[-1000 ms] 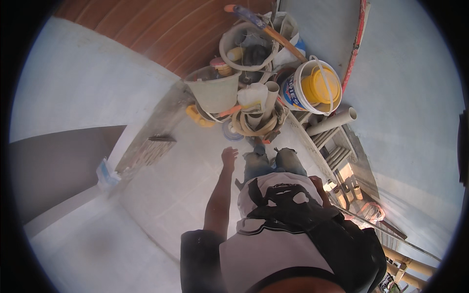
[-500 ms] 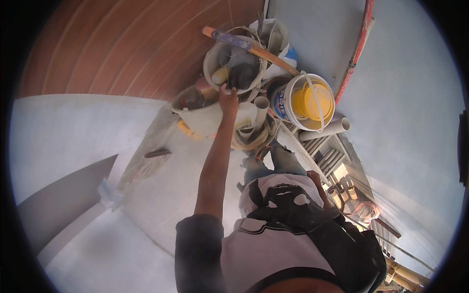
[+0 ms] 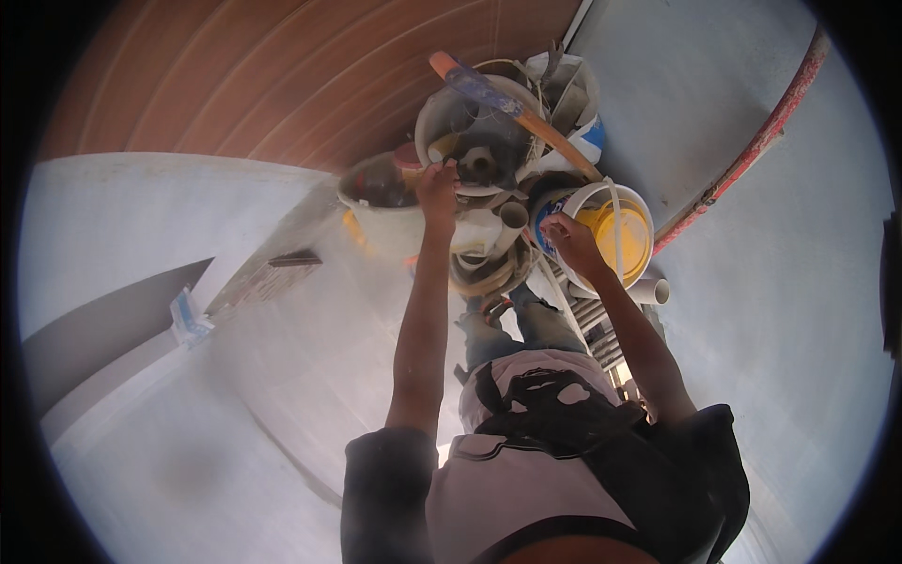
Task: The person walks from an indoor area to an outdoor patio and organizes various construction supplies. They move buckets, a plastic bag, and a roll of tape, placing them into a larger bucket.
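My left hand [image 3: 438, 191] is closed on the near rim of a grey bucket [image 3: 425, 117], its fingertips over the edge. Inside that bucket lie a dark pipe-like piece and a clear plastic item, not fully made out. A long wooden handle [image 3: 556, 141], partly painted purple, lies across the bucket's top. My right hand [image 3: 575, 246] is raised in front of a white bucket [image 3: 645, 209] with a yellow container [image 3: 622, 240] inside. Its fingers are loosely bent with nothing visible between them; whether they touch the rim is unclear.
A pale tub [image 3: 381, 221] with bottles sits left of the grey bucket. Pipes [image 3: 513, 215] and a white-and-blue sack [image 3: 590, 141] crowd the pile. A red hose [image 3: 766, 132] runs along the right wall. A brown panelled surface [image 3: 282, 85] stands behind.
My right hand has come up from beside my body to the white bucket. My left hand remains at the grey bucket's rim. The view has shifted, with the pile appearing farther right.
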`<state>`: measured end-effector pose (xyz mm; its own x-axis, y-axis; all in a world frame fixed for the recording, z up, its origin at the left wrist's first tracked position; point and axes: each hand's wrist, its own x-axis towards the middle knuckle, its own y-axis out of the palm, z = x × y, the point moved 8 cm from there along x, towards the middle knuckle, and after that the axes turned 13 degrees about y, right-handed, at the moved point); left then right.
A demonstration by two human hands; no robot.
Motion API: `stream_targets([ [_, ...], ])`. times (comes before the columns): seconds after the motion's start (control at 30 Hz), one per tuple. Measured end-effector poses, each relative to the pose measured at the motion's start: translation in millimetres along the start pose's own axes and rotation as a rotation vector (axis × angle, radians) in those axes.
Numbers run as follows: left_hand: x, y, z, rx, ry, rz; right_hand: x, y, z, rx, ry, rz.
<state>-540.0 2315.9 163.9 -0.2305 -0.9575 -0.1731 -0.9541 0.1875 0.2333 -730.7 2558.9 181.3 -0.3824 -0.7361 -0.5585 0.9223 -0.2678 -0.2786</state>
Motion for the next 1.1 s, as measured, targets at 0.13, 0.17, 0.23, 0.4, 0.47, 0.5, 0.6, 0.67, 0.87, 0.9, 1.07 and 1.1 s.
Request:
stream_targets([
  [0.13,-14.0,-7.7,-13.2,0.021,-0.001,0.038,62.0,40.8,105.9,-0.322,-0.466,-0.189],
  [0.17,-17.0,-10.6,-13.4,-0.014,-0.007,0.049,76.3,51.0,114.9,-0.459,-0.443,-0.23],
  [0.23,-24.0,-16.7,-10.0,-0.088,-0.03,0.072,93.3,64.5,121.3,-0.547,-0.367,-0.241],
  [0.4,-42.9,-17.9,-7.5,0.185,0.141,0.131,92.6,71.7,105.6,-0.003,-0.178,-0.078],
  [0.47,-58.3,2.2,-3.9,0.454,0.214,0.302,84.4,72.2,107.8,0.004,-0.258,-0.097],
  [0.5,-68.1,21.1,-10.8,0.469,0.378,0.388,80.3,73.2,112.7,0.014,-0.344,-0.092],
  [0.6,-94.9,40.7,-12.9,0.423,0.487,0.447,77.7,77.9,117.3,-0.523,-0.412,-0.22],
  [0.67,-98.7,22.7,8.6,0.24,0.141,0.3,62.2,65.8,129.3,-0.579,-0.576,-0.384],
  [0.87,-63.8,-153.7,-2.4,0.644,-0.216,-0.915,7.8,33.5,94.8,-0.276,-0.339,-0.23],
  [0.9,-47.8,-173.3,22.1,0.471,-0.453,-0.86,-5.1,33.4,88.0,-0.216,-0.357,-0.17],
  [1.07,26.3,-224.0,121.1,-0.001,-0.626,-0.282,-43.0,44.0,14.4,-0.284,-0.156,-0.103],
  [1.1,36.1,-233.5,137.1,0.101,-0.591,-0.141,-50.0,43.9,-4.1,-0.31,-0.081,-0.123],
])
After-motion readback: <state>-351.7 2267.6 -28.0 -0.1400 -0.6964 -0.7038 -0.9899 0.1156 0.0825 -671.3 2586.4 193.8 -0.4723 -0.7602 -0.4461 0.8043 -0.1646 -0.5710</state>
